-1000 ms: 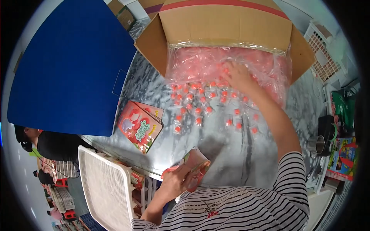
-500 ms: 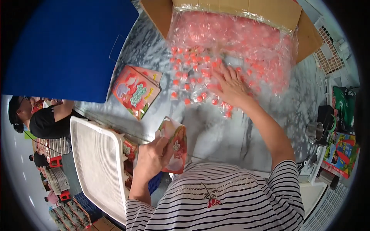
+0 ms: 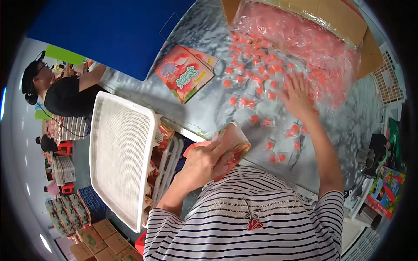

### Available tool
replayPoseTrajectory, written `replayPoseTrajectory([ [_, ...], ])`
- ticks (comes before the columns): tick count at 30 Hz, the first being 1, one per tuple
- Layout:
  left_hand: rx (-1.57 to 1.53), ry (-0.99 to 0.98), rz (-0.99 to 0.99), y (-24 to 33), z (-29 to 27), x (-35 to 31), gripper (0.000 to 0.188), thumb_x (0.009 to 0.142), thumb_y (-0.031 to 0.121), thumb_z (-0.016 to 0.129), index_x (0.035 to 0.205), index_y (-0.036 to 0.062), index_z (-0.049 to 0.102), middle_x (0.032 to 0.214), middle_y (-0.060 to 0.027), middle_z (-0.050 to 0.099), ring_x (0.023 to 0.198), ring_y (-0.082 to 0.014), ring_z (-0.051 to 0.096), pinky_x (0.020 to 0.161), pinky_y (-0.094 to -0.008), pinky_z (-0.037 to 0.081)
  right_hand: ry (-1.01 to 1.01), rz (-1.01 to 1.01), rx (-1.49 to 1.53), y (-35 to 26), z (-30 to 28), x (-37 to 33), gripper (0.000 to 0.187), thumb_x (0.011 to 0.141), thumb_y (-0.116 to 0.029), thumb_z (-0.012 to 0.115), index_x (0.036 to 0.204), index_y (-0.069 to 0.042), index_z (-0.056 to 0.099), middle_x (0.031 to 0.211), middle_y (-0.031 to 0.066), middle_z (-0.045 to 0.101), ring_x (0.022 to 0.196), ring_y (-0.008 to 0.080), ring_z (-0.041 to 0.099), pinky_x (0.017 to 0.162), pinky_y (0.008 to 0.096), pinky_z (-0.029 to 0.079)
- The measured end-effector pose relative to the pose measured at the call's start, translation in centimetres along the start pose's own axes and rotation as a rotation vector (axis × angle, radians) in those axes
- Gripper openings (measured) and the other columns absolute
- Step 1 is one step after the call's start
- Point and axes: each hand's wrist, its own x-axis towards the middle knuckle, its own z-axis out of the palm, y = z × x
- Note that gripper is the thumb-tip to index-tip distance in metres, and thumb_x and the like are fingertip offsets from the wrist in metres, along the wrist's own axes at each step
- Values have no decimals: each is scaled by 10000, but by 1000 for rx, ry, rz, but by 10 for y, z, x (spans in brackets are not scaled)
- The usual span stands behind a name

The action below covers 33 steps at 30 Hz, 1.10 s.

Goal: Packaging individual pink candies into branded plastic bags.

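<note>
My left hand [image 3: 198, 166] is closed around a red-and-pink printed carton [image 3: 236, 141], held at the table's near edge with its upper end tilted toward the tabletop. Over the table, my right hand [image 3: 300, 99] has its fingers spread among small individually wrapped red candies [image 3: 257, 69]. Whether anything lies under its palm is hidden. Some candies are strewn nearer to me, between the carton and my right forearm. Behind them a clear plastic bag [image 3: 283, 28] full of the same candies spills out of a cardboard box [image 3: 337, 19]. Flat printed cartons [image 3: 185, 74] lie stacked left of the candies.
A white mesh tray [image 3: 122, 156] stands tilted at my left, beside more trays holding red packs. A blue panel [image 3: 109, 30] covers the far left of the marbled table [image 3: 143, 102]. Another person [image 3: 65, 93] is beyond it. A metal cup [image 3: 365, 157] stands at right.
The candies nearest me have spread toward the table's near edge as my right hand moved over them. My left hand has brought the carton up against that edge. The whole view has shifted.
</note>
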Motion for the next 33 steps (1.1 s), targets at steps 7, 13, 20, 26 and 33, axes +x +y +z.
replayPoseTrajectory([
  [7, -38, 7, -21, -5, -3, 2, 121, 785, 39, 689, 899, 11, 658, 906, -91, 656, 593, -245, 621, 529, -319, 481, 115, -339, 119, -49, 31, -26, 480, 894, -302, 575, 1312, -81, 493, 1364, 174, 457, 1298, 364, 377, 1081, 492, 276],
  [13, -4, 84, -74, -16, -4, -3, 150, 797, 21, 648, 946, 26, 650, 977, -98, 658, 676, -305, 651, 576, -364, 515, 164, 137, 892, 1, -26, -45, 277, 922, -89, 527, 1186, -31, 589, 1189, 144, 607, 1169, 212, 540, 933, 319, 439],
  [20, -69, 39, -115, -15, 1, 7, 174, 808, 3, 616, 981, 1, 625, 987, -130, 648, 693, -319, 652, 608, -364, 508, 99, 130, 705, 0, -44, -144, 446, 863, -129, 607, 1278, -8, 497, 1322, 195, 493, 1286, 330, 425, 1059, 389, 336],
  [26, -57, -8, -92, -13, 10, 11, 157, 815, 3, 613, 972, 2, 613, 957, -142, 641, 706, -322, 653, 617, -366, 508, -63, -16, 452, -43, -12, -152, 747, 776, -285, 698, 1380, -2, 360, 1480, 200, 264, 1395, 377, 194, 1131, 454, 197],
  [33, -49, 44, -158, -15, 2, 2, 142, 821, -10, 612, 962, 0, 608, 872, -144, 632, 661, -281, 643, 561, -338, 492, 308, 138, 998, -29, -1, -146, 367, 968, -74, 417, 1320, 27, 435, 1394, 155, 428, 1295, 246, 408, 1073, 358, 309],
])
